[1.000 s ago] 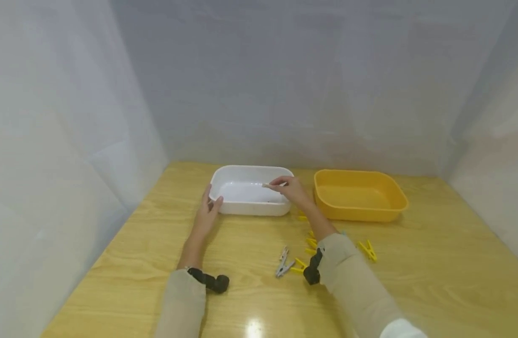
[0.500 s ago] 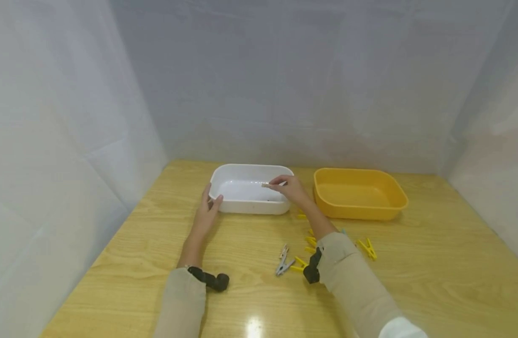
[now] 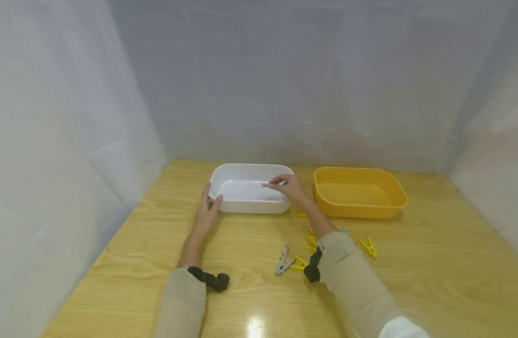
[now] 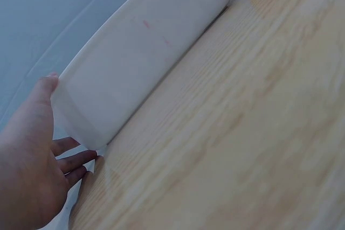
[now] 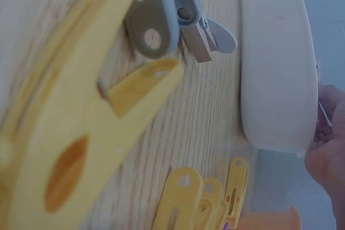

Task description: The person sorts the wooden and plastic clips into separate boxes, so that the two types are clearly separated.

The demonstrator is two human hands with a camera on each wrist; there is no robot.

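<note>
A white tray [image 3: 251,204] stands at the back middle of the wooden table, with a yellow tray [image 3: 360,210] to its right. My left hand [image 3: 209,201] rests with straight fingers against the white tray's [image 4: 140,63] near left corner; its fingers [image 4: 75,160] lie at the tray's base. Above the white tray's right part, my right hand [image 3: 278,184] pinches a pale grey clothespin [image 3: 267,185] by one end. In the right wrist view that hand [image 5: 326,160] shows only at the edge, beside the tray [image 5: 277,63].
Loose clothespins lie on the table near my right forearm: a grey one [image 3: 283,259] and yellow ones [image 3: 299,265] [image 3: 367,248] [image 3: 311,240]. The right wrist view shows a yellow clothespin [image 5: 81,133] and a grey one [image 5: 172,20] very close. Pale sheets wall in three sides.
</note>
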